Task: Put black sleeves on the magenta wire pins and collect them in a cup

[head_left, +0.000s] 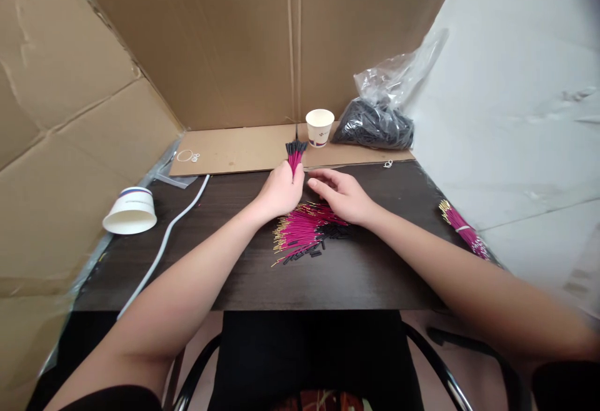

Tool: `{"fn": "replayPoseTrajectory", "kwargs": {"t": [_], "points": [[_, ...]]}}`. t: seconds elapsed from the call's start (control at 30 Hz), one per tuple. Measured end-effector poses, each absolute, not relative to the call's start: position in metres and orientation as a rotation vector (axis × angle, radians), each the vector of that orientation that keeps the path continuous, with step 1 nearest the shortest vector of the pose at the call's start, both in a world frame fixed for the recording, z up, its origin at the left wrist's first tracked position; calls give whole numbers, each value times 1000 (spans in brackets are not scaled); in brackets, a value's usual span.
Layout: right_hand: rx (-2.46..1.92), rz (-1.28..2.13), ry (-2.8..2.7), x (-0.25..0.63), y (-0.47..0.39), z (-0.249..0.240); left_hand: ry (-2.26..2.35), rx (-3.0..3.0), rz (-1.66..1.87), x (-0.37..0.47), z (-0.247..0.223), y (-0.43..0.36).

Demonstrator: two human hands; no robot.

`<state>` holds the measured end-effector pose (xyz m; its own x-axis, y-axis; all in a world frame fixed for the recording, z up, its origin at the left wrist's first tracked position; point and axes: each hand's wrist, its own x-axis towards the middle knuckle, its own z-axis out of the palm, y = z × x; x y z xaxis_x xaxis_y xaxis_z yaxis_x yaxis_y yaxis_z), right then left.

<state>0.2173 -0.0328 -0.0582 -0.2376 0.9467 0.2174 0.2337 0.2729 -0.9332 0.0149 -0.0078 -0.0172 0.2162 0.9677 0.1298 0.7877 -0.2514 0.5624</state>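
Note:
My left hand [282, 191] is closed around a bundle of magenta wires [295, 156], whose black-sleeved ends fan out above the fist. Just to its right, my right hand [341, 196] has its fingers apart and slightly curled, with nothing seen in it. Below both hands, a loose pile of magenta wires [302, 228] lies on the dark table [300, 286], gold tips toward the left. Short black sleeves [315, 253] are scattered at the pile's lower right edge, and part of the pile is hidden under my right hand.
An upright paper cup [319, 128] and a clear bag of black sleeves [375, 122] stand at the back. Another cup [131, 211] lies tipped at left beside a white cable [169, 233]. A tied wire bundle [463, 228] rests at the right edge. Cardboard walls [201, 42] rise behind and left.

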Motion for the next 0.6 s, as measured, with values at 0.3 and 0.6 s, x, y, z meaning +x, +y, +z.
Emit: {"fn": "replayPoseTrajectory", "kwargs": {"t": [0.3, 0.6], "points": [[-1128, 1169, -1672, 214, -36, -53, 1117, 1408, 1138, 35, -42, -15], [-1026, 1437, -1646, 208, -40, -36, 805, 1077, 1123, 45, -58, -7]]}}
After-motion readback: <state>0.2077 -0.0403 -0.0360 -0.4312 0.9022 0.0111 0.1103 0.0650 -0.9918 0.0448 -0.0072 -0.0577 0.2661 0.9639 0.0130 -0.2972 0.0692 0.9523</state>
